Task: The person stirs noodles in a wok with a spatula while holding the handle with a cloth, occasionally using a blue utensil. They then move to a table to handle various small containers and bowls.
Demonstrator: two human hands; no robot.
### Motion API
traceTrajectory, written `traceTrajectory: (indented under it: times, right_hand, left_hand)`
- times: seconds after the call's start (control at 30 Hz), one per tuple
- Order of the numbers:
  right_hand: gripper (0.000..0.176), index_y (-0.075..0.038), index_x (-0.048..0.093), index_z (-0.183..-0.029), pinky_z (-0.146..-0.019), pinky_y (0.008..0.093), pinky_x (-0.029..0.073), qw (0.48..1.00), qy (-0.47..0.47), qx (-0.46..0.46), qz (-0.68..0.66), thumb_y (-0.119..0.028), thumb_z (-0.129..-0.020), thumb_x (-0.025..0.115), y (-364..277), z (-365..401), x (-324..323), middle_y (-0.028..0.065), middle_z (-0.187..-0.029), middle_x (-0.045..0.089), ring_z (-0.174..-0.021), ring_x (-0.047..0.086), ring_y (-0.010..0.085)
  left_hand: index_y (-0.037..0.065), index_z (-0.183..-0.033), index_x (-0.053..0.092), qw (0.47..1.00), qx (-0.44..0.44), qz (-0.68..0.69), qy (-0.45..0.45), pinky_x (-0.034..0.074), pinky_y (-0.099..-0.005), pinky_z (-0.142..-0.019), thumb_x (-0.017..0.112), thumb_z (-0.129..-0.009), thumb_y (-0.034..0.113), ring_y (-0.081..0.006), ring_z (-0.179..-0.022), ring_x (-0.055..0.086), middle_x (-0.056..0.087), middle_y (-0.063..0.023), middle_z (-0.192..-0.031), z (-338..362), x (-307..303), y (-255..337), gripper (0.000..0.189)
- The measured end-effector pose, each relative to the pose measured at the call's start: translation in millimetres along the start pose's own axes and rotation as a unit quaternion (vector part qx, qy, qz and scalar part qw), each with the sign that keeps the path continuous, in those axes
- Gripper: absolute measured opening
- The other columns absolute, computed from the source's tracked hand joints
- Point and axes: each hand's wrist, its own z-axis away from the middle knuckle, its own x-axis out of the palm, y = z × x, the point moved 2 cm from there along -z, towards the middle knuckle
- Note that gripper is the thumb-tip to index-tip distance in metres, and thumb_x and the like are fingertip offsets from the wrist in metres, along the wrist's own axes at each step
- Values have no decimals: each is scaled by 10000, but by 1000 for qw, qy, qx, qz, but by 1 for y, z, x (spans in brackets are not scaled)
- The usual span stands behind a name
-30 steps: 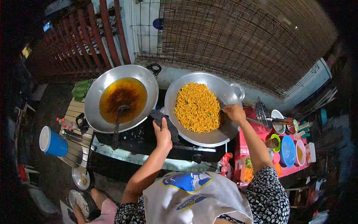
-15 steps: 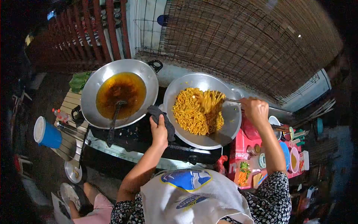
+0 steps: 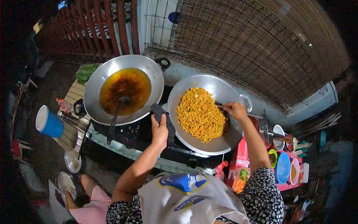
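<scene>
My left hand point(image 3: 159, 132) is closed on a dark cloth point(image 3: 169, 128), pressed against the left side of the right-hand metal wok point(image 3: 212, 83). This wok holds a heap of yellow-brown noodles point(image 3: 199, 115) with a few green bits. Above the wok's right side, my right hand point(image 3: 236, 111) grips the handle of a spatula point(image 3: 219, 106); its blade is hidden in the noodles. To the left stands a second wok point(image 3: 123, 61) with dark orange oil point(image 3: 125, 87). A black ladle point(image 3: 115, 121) rests in it, its handle over the near rim.
Both woks sit on a black stove point(image 3: 186, 155). A blue bucket point(image 3: 52, 123) stands on a slatted table at left. At right, a red table point(image 3: 238, 160) carries bowls and chopped vegetables. A seated person point(image 3: 91, 209) is at lower left. A wire mesh panel point(image 3: 238, 44) stands behind.
The clump of noodles that was lifted has dropped back into the heap. My right hand has moved left and lower, closer to the noodles. My left hand keeps its hold on the cloth.
</scene>
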Motion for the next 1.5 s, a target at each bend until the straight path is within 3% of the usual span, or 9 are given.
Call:
traceTrajectory:
  times: [0.17, 0.43, 0.5, 0.63, 0.8, 0.97, 1.17, 1.37, 1.5]
  right_hand:
    - [171, -216, 646, -852, -627, 372, 469, 994, -19, 20, -109, -329, -747, 572, 0, 17, -36, 83, -814, 622, -727, 595, 274]
    - [142, -184, 643, -749, -513, 363, 470, 962, 143, -46, 228, -248, -741, 516, -37, 56, -137, 87, -663, 606, -586, 599, 250]
    - [148, -190, 631, -715, -496, 361, 471, 958, 133, -50, 250, -238, -738, 493, -25, 52, -143, 85, -637, 599, -577, 599, 247]
    - [178, -153, 627, -739, -510, 355, 481, 919, -76, -18, 385, -284, -741, 506, 2, 48, -105, 63, -679, 619, -607, 614, 224]
    - [224, -135, 644, -882, -637, 338, 470, 991, -59, 9, -118, -291, -722, 621, 1, 41, 21, 103, -794, 632, -710, 611, 224]
    - [209, -48, 634, -855, -565, 284, 439, 976, -68, 90, -185, -207, -720, 639, -19, 43, -16, 96, -684, 622, -600, 573, 142]
    - [203, -134, 644, -870, -598, 356, 463, 998, 8, 38, -42, -263, -718, 605, -22, 51, -81, 143, -756, 616, -641, 598, 275]
    - [122, -182, 628, -762, -530, 386, 463, 969, 93, -33, 226, -250, -746, 528, -70, 56, -131, 104, -696, 600, -617, 586, 290]
    - [119, -161, 612, -728, -508, 363, 466, 955, 121, -97, 253, -230, -735, 516, -66, 49, -126, 95, -632, 587, -591, 592, 267]
  left_hand:
    - [65, -1173, 345, 1000, -7, -20, -1, 364, -291, -823, 453, -878, 249, -163, -957, 459, 486, -72, -1065, 1, -1, 5, 365]
    - [55, -1180, 353, 1000, 0, -11, -2, 362, -302, -832, 453, -874, 246, -184, -972, 464, 488, -95, -1078, -6, -5, -6, 375]
    - [51, -1191, 345, 1000, 2, -18, 1, 357, -307, -844, 455, -872, 248, -193, -988, 462, 482, -102, -1093, -7, -5, -5, 391]
    - [47, -1231, 303, 999, 5, -30, 11, 343, -322, -878, 453, -871, 247, -221, -1048, 445, 449, -121, -1159, -2, 0, -1, 438]
    - [39, -1273, 237, 999, 11, -49, 4, 336, -325, -892, 442, -875, 265, -238, -1084, 426, 409, -140, -1213, -1, 1, 2, 502]
    - [26, -1290, 203, 997, 13, -78, 14, 334, -327, -894, 441, -874, 288, -244, -1086, 423, 400, -150, -1218, -5, 0, -3, 545]
    - [33, -1277, 232, 999, -2, -49, -7, 338, -326, -886, 445, -872, 287, -245, -1075, 431, 418, -151, -1197, -10, -1, -9, 523]
    - [49, -1198, 325, 999, -14, 24, -19, 361, -316, -842, 448, -872, 271, -220, -1002, 462, 470, -119, -1113, -12, -1, -10, 413]
    - [60, -1203, 330, 999, -13, 28, -26, 362, -313, -840, 450, -872, 262, -207, -990, 469, 481, -107, -1099, -8, -3, -8, 405]
